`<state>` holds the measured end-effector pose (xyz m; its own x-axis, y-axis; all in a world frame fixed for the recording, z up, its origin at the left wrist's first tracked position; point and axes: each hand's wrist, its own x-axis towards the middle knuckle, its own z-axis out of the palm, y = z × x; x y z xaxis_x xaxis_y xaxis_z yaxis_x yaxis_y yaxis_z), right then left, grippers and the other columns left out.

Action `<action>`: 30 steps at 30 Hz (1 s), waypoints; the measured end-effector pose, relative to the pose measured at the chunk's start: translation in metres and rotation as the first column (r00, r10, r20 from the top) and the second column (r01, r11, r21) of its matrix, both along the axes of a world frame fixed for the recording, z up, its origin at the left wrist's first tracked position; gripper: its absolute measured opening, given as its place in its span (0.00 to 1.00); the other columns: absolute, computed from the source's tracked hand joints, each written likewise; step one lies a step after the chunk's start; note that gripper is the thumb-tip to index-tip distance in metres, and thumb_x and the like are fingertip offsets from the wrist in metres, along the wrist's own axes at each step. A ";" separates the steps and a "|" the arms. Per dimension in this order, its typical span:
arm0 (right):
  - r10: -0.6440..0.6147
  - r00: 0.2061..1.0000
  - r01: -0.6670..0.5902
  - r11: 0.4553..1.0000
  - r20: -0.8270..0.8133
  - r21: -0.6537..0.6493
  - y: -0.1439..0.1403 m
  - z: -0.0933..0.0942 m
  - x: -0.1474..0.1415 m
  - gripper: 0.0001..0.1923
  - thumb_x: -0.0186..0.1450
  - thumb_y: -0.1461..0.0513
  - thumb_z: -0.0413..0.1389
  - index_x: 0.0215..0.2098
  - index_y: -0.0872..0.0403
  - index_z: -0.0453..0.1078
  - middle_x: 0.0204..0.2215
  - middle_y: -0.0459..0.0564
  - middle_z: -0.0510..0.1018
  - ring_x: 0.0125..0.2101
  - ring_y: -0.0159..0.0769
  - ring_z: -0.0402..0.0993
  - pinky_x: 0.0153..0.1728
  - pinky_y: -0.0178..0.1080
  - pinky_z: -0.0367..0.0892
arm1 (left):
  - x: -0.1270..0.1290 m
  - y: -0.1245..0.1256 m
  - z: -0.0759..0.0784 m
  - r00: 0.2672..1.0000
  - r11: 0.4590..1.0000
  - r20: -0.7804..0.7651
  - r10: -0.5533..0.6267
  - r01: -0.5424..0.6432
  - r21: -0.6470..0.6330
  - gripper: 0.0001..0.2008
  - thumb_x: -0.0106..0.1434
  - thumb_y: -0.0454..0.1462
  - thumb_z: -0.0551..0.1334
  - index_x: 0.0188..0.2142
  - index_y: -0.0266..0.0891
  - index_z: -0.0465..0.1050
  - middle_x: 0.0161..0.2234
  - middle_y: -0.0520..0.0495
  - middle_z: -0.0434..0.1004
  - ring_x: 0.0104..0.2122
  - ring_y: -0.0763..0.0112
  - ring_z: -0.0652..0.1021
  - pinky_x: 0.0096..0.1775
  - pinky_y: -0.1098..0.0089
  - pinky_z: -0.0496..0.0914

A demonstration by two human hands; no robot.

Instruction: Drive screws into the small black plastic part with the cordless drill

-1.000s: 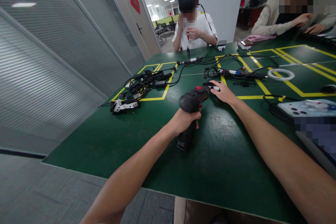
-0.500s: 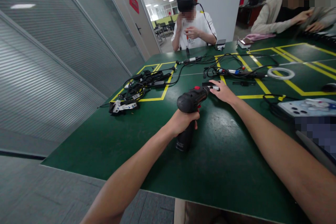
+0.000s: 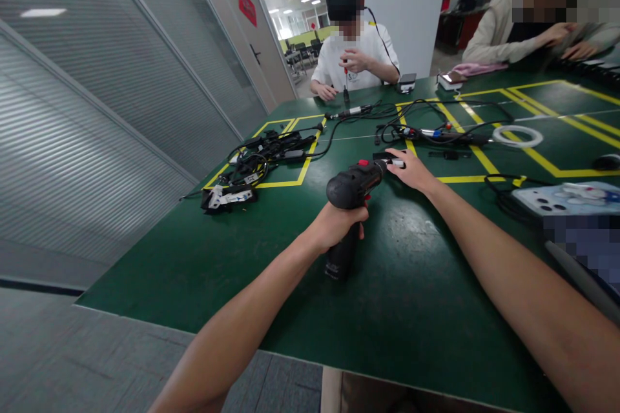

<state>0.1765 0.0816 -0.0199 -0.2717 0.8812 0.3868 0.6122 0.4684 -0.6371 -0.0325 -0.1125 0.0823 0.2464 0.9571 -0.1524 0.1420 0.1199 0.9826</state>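
As drill (image 3: 349,187), likely heavy, is being clamped at handle (image 3: 341,257) by left fingers (image 3: 357,213), small part (image 3: 398,162) is being pinched by right fingers (image 3: 394,153).

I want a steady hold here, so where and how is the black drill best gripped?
The black drill is probably best gripped by its handle, from the near left side, where the left hand wraps it. The handle is slimmer than the body above it, and the chuck points away toward the right hand, so this approach avoids the front end.
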 end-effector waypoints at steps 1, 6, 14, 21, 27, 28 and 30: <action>-0.002 1.000 0.002 1.000 0.000 0.006 0.000 0.000 0.000 0.28 0.63 0.55 0.56 0.61 0.48 0.66 0.46 0.54 0.68 0.48 0.45 0.70 0.56 0.49 0.62 | 0.000 0.000 0.001 1.000 1.000 -0.001 0.001 -0.001 -0.005 0.10 0.52 0.31 0.61 0.35 0.36 0.67 0.28 0.54 0.67 0.17 0.77 0.72 0.21 0.72 0.68; -0.046 0.999 0.045 0.998 0.002 0.041 -0.004 0.001 -0.004 0.27 0.63 0.55 0.56 0.61 0.49 0.67 0.45 0.55 0.68 0.46 0.46 0.70 0.53 0.48 0.64 | 0.001 0.000 0.000 1.000 1.000 0.008 0.008 -0.008 -0.008 0.11 0.51 0.31 0.61 0.36 0.36 0.66 0.29 0.53 0.68 0.17 0.76 0.73 0.20 0.72 0.67; -0.041 0.999 0.041 0.999 -0.003 0.026 -0.002 -0.002 -0.005 0.27 0.64 0.55 0.55 0.62 0.48 0.66 0.47 0.56 0.68 0.48 0.48 0.69 0.55 0.50 0.63 | 0.000 0.001 -0.002 1.000 1.000 0.021 0.002 -0.002 -0.003 0.09 0.52 0.31 0.61 0.35 0.36 0.67 0.29 0.54 0.67 0.17 0.77 0.73 0.21 0.72 0.68; -0.031 0.999 0.031 1.000 -0.038 -0.007 0.001 -0.003 -0.005 0.27 0.64 0.56 0.56 0.61 0.47 0.67 0.49 0.56 0.68 0.48 0.48 0.70 0.55 0.50 0.62 | 0.000 0.001 -0.002 1.000 1.000 0.014 0.016 -0.016 -0.006 0.10 0.52 0.31 0.61 0.35 0.36 0.67 0.29 0.53 0.67 0.18 0.77 0.73 0.20 0.72 0.67; -0.031 0.998 0.031 1.000 -0.046 -0.004 0.001 -0.002 -0.006 0.26 0.64 0.57 0.56 0.61 0.47 0.67 0.49 0.56 0.68 0.50 0.48 0.69 0.57 0.50 0.61 | 0.001 0.000 0.002 1.000 1.000 0.011 0.021 -0.020 -0.019 0.12 0.51 0.31 0.61 0.37 0.36 0.67 0.30 0.53 0.68 0.18 0.76 0.73 0.21 0.72 0.67; -0.032 0.999 0.032 0.999 -0.044 -0.002 0.001 -0.002 -0.006 0.26 0.64 0.57 0.56 0.61 0.47 0.67 0.49 0.56 0.68 0.51 0.48 0.69 0.57 0.50 0.61 | 0.001 0.000 0.002 1.000 1.000 0.007 0.022 -0.022 -0.016 0.12 0.51 0.31 0.61 0.37 0.36 0.67 0.30 0.53 0.68 0.18 0.76 0.73 0.21 0.72 0.67; -0.035 0.999 0.035 0.999 -0.039 -0.001 0.001 -0.002 -0.005 0.26 0.64 0.57 0.56 0.61 0.48 0.67 0.48 0.56 0.68 0.50 0.48 0.69 0.57 0.50 0.61 | 0.001 0.000 0.002 1.000 1.000 0.000 0.022 -0.022 -0.010 0.12 0.52 0.31 0.61 0.37 0.36 0.67 0.29 0.53 0.68 0.18 0.76 0.73 0.21 0.72 0.67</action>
<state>0.1711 0.0822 -0.0215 -0.2250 0.8901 0.3963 0.6028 0.4468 -0.6611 -0.0311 -0.1126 0.0844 0.2252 0.9608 -0.1619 0.1395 0.1326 0.9813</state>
